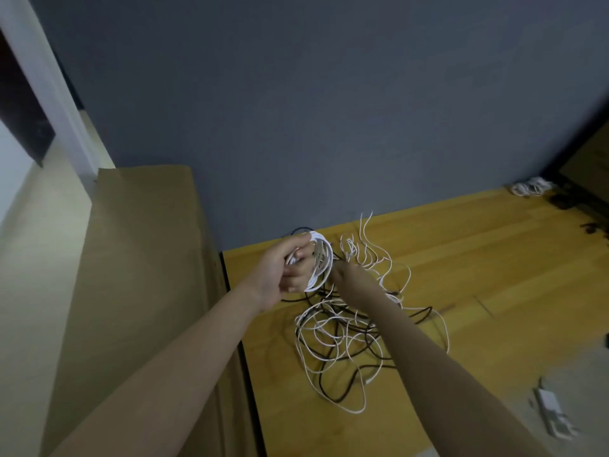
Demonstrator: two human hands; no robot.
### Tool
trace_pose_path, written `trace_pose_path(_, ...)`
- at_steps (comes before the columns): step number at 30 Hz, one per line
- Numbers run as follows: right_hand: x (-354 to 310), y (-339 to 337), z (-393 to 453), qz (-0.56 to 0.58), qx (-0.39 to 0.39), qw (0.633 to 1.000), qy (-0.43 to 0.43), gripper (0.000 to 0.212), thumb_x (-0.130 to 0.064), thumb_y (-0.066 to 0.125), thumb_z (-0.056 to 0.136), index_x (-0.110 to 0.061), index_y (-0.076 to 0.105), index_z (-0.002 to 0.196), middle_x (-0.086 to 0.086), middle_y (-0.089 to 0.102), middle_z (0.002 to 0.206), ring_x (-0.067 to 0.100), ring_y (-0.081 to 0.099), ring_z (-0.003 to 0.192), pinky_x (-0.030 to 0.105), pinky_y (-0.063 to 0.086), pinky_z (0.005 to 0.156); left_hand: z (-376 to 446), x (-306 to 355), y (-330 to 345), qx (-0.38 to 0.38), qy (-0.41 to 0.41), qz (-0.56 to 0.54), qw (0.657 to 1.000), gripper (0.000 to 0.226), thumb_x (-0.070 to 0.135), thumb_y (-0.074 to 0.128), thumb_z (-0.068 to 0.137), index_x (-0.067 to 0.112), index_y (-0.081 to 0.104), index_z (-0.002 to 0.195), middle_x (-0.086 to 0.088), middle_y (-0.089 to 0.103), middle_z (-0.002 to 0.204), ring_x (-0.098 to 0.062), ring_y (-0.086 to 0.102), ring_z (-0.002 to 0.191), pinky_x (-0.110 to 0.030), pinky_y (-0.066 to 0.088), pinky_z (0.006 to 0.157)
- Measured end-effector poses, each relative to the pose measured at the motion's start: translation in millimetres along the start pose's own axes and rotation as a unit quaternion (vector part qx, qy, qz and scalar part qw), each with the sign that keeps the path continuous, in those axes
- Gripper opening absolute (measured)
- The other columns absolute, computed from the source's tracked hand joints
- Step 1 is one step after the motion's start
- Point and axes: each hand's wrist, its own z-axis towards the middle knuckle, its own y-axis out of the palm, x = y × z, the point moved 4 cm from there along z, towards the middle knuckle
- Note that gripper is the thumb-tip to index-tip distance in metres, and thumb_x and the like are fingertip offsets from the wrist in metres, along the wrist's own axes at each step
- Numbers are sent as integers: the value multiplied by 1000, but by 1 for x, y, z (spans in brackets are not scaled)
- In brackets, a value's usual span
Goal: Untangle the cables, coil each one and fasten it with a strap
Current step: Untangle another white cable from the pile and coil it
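While the coil sat high in the middle of the frame, the scene ran so, left to right:
Left hand: the left hand [280, 272] was curled round the white coil [321, 260], gripping it above the table.
Coil: several neat white loops, ring upright, just right of the left palm.
Right hand: the right hand [346, 277] touched the coil's right edge; its fingers were hidden, so I could not tell its grip.
Nearer hand: both met at the coil.
Tangle: the loose cables [346, 341], white and black mixed, lay below on the wooden table [478, 258].
Far right: a finished white bundle [532, 186], upper right.
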Motion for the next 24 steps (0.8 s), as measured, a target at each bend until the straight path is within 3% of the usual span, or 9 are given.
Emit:
trace_pose_path(2, 3, 29, -17, 28, -42, 998, -21, 37, -38, 36, 102, -17, 55, 78, 3, 57, 69, 26, 55, 69, 32, 35, 59, 2, -2, 1, 10, 7, 25, 1000, 42, 32, 37, 96, 22, 40, 55, 9, 23, 41, -4, 18, 33, -17, 22, 35)
trace_pose_path(4, 2, 45, -35, 66, -30, 997, -24, 40, -45, 34, 101, -18, 58, 83, -3, 58, 67, 23, 57, 70, 31, 36, 57, 5, -3, 3, 10, 27, 61, 998, 37, 29, 34, 100, 18, 36, 64, 8, 26, 44, -5, 19, 35, -18, 25, 38)
trace_pose_path(7, 9, 59, -55, -66, 43, 993, -84, 40, -43, 31, 102, -13, 57, 98, 6, 65, 88, 30, 58, 90, 36, 41, 75, 8, -1, 3, 27, 64, 98, 993, 34, 18, 32, 102, 14, 35, 69, 7, 31, 47, -8, 24, 39, -21, 31, 45)
trace_pose_path(9, 13, 64, -70, -131, 63, 983, -108, 37, -40, 30, 103, -14, 53, 115, 6, 61, 109, 28, 53, 103, 36, 36, 85, 10, 0, 2, 45, 68, 100, 992, 30, 15, 32, 103, 14, 36, 72, 7, 34, 49, -9, 28, 41, -23, 34, 49)
trace_pose_path(12, 15, 62, -84, -42, 77, 989, -118, 34, -31, 33, 104, -12, 47, 128, 8, 59, 111, 30, 56, 95, 34, 36, 68, 12, 0, 3, 60, 74, 136, 986, 22, 13, 32, 103, 16, 33, 81, 5, 37, 53, -10, 31, 44, -23, 36, 50)
trace_pose_path(16, 4, 44, -94, -51, 140, 974, -173, 26, -23, 39, 102, -6, 56, 113, 11, 62, 81, 34, 57, 67, 38, 38, 52, 15, -1, 0, 76, 71, 201, 974, 18, 16, 34, 104, 17, 32, 86, 3, 38, 60, -8, 35, 46, -19, 38, 50)
trace_pose_path(19, -10, 29, -101, -69, 176, 952, -240, 19, -14, 54, 94, -3, 65, 104, 10, 66, 82, 31, 61, 69, 37, 48, 57, 14, -2, -1, 86, 80, 288, 950, 22, 19, 33, 105, 16, 33, 83, 2, 39, 64, -7, 39, 49, -19, 40, 55)
trace_pose_path(21, -16, 19, -103, -76, 214, 939, -260, 14, -7, 63, 88, -3, 67, 101, 8, 64, 80, 28, 59, 67, 34, 47, 58, 13, -3, -1, 89, 91, 367, 921, 28, 22, 32, 105, 15, 37, 78, 1, 42, 65, -10, 42, 54, -24, 42, 61)
trace_pose_path(24, -20, -3, -101, -65, 273, 918, -280, 13, -7, 58, 90, 0, 67, 96, 8, 58, 76, 26, 55, 66, 33, 44, 55, 12, -6, 0, 84, 66, 454, 885, 35, 30, 34, 104, 8, 47, 79, 0, 52, 68, -12, 52, 63, -32, 49, 71)
